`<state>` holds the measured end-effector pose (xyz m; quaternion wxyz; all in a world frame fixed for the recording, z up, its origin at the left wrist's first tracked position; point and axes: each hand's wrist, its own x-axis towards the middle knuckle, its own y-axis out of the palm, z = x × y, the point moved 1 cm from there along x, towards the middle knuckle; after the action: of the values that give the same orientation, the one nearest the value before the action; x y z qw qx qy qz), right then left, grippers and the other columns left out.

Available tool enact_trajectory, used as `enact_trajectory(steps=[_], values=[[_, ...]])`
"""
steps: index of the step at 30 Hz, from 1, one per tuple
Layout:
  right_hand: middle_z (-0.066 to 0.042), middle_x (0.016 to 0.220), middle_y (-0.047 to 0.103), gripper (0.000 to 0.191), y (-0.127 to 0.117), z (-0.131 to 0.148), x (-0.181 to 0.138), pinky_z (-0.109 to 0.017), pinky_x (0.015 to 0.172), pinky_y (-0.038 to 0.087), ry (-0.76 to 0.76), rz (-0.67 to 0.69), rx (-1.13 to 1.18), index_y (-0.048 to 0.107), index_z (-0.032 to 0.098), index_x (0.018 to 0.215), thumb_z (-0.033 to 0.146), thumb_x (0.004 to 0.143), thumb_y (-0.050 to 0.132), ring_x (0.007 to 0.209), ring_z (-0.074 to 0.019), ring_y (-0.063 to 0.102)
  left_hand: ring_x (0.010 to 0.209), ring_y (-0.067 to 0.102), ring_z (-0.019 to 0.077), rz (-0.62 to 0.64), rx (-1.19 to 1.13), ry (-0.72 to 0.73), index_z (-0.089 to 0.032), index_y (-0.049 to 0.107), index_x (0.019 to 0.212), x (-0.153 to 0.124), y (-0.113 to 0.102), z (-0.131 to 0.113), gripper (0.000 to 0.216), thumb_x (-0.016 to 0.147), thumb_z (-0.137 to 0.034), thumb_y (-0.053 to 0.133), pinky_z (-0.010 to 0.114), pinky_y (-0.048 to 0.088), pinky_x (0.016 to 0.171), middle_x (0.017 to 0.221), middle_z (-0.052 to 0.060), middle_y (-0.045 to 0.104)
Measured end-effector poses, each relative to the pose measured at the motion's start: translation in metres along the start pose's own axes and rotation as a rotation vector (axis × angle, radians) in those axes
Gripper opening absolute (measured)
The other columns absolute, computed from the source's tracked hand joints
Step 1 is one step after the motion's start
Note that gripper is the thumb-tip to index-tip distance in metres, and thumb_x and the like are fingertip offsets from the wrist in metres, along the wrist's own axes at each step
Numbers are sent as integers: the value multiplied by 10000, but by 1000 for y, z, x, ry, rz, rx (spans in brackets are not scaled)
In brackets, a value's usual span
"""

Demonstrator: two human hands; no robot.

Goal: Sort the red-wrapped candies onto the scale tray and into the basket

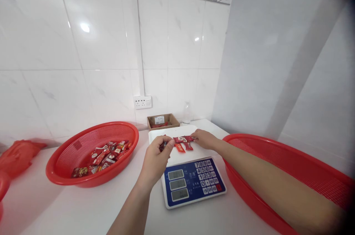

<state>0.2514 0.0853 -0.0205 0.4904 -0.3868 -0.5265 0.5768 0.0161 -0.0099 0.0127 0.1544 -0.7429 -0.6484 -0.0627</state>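
Observation:
My left hand (158, 156) is over the left side of the white weighing pan (172, 159) of a digital scale. Its fingers are closed around a dark red wrapped candy (163, 145), which they partly hide. At the right side of the pan my right hand (205, 139) pinches the end of a red wrapped candy (181, 139). Just below, an orange-red packet (180, 148) and another red wrapped candy (189, 146) lie on the pan. The scale's blue panel (194, 180) with keys and three displays faces me.
On the left, a red plastic basket (93, 128) contains several wrapped snacks (107, 155). Another red basket (249, 139) stands under my right forearm. A cardboard box (163, 128) and a clear glass jar (186, 113) are behind the scale. A red plastic bag (19, 157) lies far left.

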Motion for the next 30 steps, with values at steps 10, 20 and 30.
enact_trajectory(steps=[10, 20, 30], values=[[-76, 1035, 649, 273, -33, 43, -9, -291, 781, 440, -25, -124, 310, 639, 178, 1026, 260, 839, 458, 885, -176, 587, 581, 499, 91, -26, -62, -14, -189, 611, 1028, 2, 4, 7, 294, 801, -321, 478, 198, 414, 493, 869, 39, 602], [-21, 731, 579, 385, -66, 110, -47, -202, 507, 362, -266, 266, 859, 595, 162, 765, 525, 824, 482, 634, -89, 498, 575, 506, 48, -24, -173, -22, -325, 327, 1340, -6, 2, -7, 593, 782, -222, 501, 190, 435, 507, 1197, 48, 495], [34, 609, 497, 325, -64, 110, -45, -205, 436, 305, -241, 201, 818, 511, 180, 696, 485, 810, 510, 470, -55, 375, 560, 521, 61, 31, -226, -37, -279, 368, 1276, -3, 2, -4, 556, 763, -320, 576, 212, 450, 501, 1091, 53, 535]])
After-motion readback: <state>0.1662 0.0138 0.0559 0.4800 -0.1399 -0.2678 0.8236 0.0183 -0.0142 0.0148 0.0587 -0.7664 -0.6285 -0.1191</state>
